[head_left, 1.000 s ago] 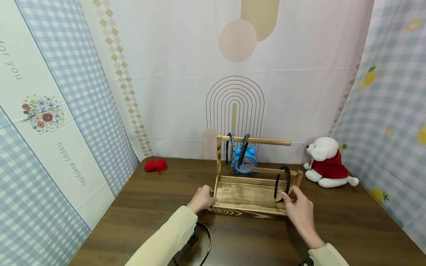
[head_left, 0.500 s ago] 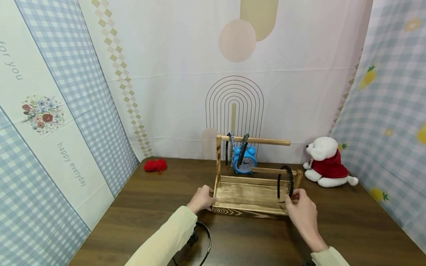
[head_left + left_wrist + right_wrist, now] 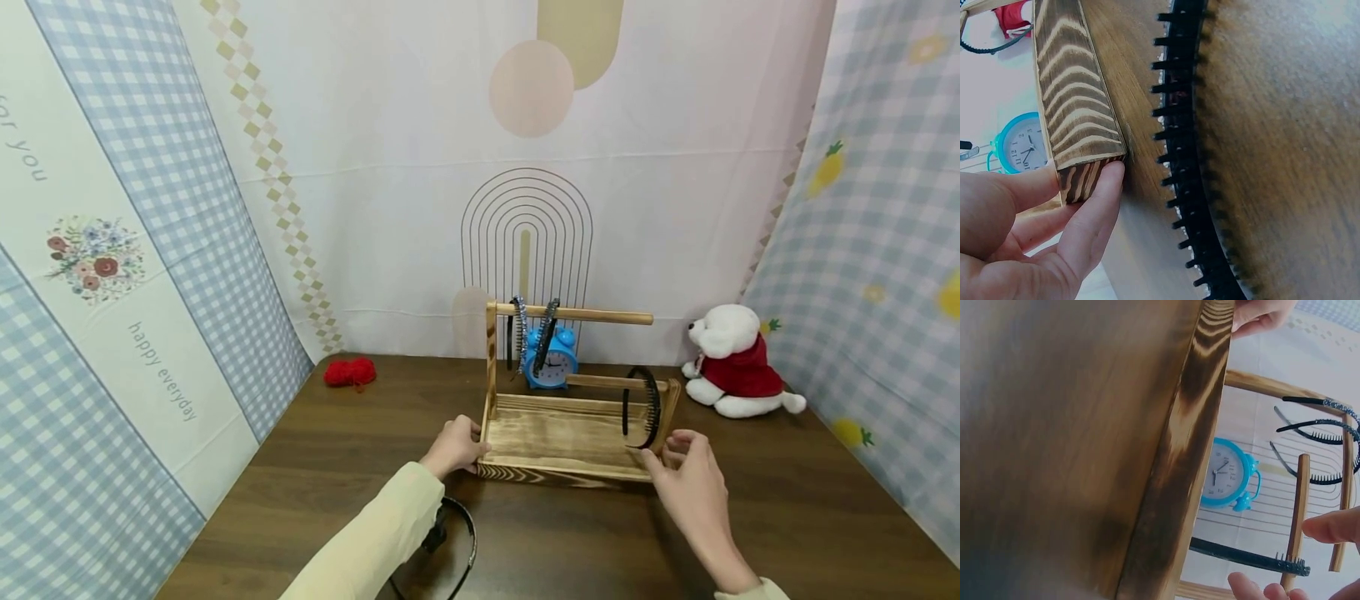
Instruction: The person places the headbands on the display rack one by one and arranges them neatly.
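My left hand (image 3: 455, 446) grips the front left corner of a wooden headband rack (image 3: 562, 473); in the left wrist view its thumb and fingers (image 3: 1100, 206) pinch the wood-grained end. A black toothed headband (image 3: 655, 408) hangs from the rack's lower bar (image 3: 600, 382), near its right end. My right hand (image 3: 693, 492) is just beside that end, its fingers and thumb spread apart with nothing held. Several headbands (image 3: 548, 333) hang on the upper bar (image 3: 615, 317). Another black headband (image 3: 1179, 125) lies on the table below my left forearm.
A blue alarm clock (image 3: 551, 367) stands behind the rack. To the right sits a white plush dog (image 3: 738, 367) in a red garment. Red yarn (image 3: 350, 372) lies at the table's back left. Patterned cloths hang behind the table and at both sides.
My right hand has let go of the black headband, which now hangs from the lower bar, and has drawn back to the right. The left hand keeps its grip on the rack corner.
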`<state>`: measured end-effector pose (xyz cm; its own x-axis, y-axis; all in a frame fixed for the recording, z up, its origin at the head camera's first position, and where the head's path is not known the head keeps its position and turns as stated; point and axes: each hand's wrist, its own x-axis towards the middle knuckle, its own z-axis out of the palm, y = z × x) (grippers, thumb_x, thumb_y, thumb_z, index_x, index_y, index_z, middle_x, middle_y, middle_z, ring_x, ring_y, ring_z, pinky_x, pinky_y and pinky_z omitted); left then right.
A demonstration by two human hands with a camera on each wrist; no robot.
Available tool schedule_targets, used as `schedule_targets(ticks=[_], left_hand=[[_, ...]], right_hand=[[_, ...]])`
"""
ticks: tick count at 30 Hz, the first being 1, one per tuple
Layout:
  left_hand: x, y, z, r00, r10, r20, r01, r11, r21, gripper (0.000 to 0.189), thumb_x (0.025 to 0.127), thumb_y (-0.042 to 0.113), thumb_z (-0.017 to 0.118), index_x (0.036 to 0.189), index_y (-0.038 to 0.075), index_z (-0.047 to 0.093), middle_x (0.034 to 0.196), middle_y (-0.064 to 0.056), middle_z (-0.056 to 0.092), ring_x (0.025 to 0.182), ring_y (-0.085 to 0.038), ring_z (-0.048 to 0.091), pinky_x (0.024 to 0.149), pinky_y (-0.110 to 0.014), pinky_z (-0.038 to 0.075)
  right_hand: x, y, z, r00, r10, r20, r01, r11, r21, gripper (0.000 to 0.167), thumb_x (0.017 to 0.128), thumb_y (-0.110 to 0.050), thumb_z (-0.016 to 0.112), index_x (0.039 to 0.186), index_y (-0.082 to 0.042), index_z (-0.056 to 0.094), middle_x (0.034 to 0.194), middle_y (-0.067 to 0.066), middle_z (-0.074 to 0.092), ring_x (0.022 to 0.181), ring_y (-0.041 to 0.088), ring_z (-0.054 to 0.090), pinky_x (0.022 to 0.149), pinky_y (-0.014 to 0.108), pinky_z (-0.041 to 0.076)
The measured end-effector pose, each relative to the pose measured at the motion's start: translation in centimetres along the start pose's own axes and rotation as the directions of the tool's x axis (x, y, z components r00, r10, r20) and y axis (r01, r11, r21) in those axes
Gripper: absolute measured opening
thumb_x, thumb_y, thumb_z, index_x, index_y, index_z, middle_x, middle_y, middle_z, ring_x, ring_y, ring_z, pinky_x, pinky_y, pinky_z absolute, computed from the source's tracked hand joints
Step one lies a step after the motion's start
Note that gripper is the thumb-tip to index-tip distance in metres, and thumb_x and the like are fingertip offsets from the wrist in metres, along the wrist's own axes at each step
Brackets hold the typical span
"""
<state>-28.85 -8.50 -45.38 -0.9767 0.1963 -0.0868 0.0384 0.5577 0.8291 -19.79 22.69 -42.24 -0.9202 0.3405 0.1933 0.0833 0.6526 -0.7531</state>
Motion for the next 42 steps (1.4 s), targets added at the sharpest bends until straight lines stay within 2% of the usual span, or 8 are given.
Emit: schedule_targets(ticks=[8, 17, 22, 28, 32, 38, 42], left_hand=[[-0.1, 0.1, 0.1, 1.0, -0.021, -0.004, 0.021, 1.0, 0.001, 0.031, 0.091, 0.001, 0.068, 0.116, -0.015, 0.061, 0.089, -0.022, 0.067, 0.062, -0.024, 0.067, 0.053, -0.033, 0.061], [-0.2, 0.3, 0.0, 1.0, -0.032, 0.0, 0.032, 0.999, 0.006, 0.032, 0.091, 0.001, 0.068, 0.117, -0.016, 0.06, 0.09, -0.023, 0.067, 0.062, -0.025, 0.068, 0.053, -0.034, 0.061], [-0.2, 0.4, -0.1, 1.0, -0.027, 0.001, 0.027, 1.0, 0.004, 0.033, 0.091, 0.001, 0.068, 0.118, -0.016, 0.06, 0.092, -0.024, 0.066, 0.061, -0.025, 0.067, 0.053, -0.034, 0.061], [-0.2, 0.3, -0.1, 1.0, -0.026, 0.001, 0.026, 1.0, 0.002, 0.032, 0.091, 0.002, 0.068, 0.117, -0.016, 0.06, 0.09, -0.023, 0.067, 0.061, -0.024, 0.067, 0.053, -0.034, 0.061], [0.0, 0.2, 0.0, 1.0, -0.015, 0.0, 0.015, 1.0, 0.002, 0.031, 0.09, 0.001, 0.068, 0.115, -0.016, 0.061, 0.088, -0.022, 0.068, 0.06, -0.024, 0.067, 0.052, -0.034, 0.061], [0.0, 0.2, 0.0, 1.0, -0.009, -0.002, 0.009, 1.0, -0.003, 0.032, 0.09, 0.001, 0.068, 0.115, -0.017, 0.06, 0.087, -0.023, 0.068, 0.06, -0.025, 0.068, 0.052, -0.034, 0.061], [0.0, 0.2, 0.0, 1.0, -0.012, -0.006, 0.012, 1.0, -0.002, 0.033, 0.089, 0.0, 0.069, 0.115, -0.018, 0.06, 0.091, -0.026, 0.067, 0.062, -0.027, 0.069, 0.052, -0.034, 0.061]], right_hand=[[-1.0, -0.1, 0.3, 0.997, 0.004, 0.074, -0.004, 1.0, 0.009, 0.062, 0.093, -0.046, 0.063, 0.131, 0.001, 0.048, 0.127, 0.021, 0.061, 0.112, 0.036, 0.063, 0.091, 0.052, 0.051], [-2.3, -0.9, 1.3, 0.987, -0.026, 0.16, 0.018, 0.999, 0.051, 0.06, 0.087, -0.038, 0.074, 0.128, 0.001, 0.054, 0.122, 0.021, 0.064, 0.109, 0.033, 0.066, 0.087, 0.04, 0.058], [-2.8, -1.6, 1.9, 0.979, -0.026, 0.203, 0.015, 0.998, 0.055, 0.056, 0.086, -0.035, 0.076, 0.124, 0.001, 0.056, 0.117, 0.02, 0.067, 0.105, 0.031, 0.067, 0.085, 0.042, 0.058], [-3.4, -2.6, 2.8, 0.964, -0.013, 0.267, -0.006, 0.998, 0.07, 0.057, 0.085, -0.034, 0.077, 0.125, 0.001, 0.056, 0.118, 0.02, 0.066, 0.108, 0.035, 0.064, 0.084, 0.045, 0.057], [-4.0, -3.1, 3.6, 0.953, -0.018, 0.303, -0.011, 0.995, 0.096, 0.058, 0.082, -0.034, 0.08, 0.123, 0.001, 0.058, 0.115, 0.018, 0.067, 0.106, 0.034, 0.065, 0.078, 0.042, 0.059], [-5.0, -3.8, 5.2, 0.938, -0.047, 0.342, -0.005, 0.989, 0.149, 0.05, 0.079, -0.023, 0.082, 0.118, 0.001, 0.062, 0.109, 0.014, 0.07, 0.099, 0.03, 0.068, 0.075, 0.039, 0.06], [-5.7, -4.3, 6.1, 0.918, -0.06, 0.392, -0.016, 0.982, 0.189, 0.05, 0.078, -0.019, 0.083, 0.119, 0.001, 0.062, 0.109, 0.013, 0.07, 0.097, 0.027, 0.069, 0.074, 0.038, 0.06]])
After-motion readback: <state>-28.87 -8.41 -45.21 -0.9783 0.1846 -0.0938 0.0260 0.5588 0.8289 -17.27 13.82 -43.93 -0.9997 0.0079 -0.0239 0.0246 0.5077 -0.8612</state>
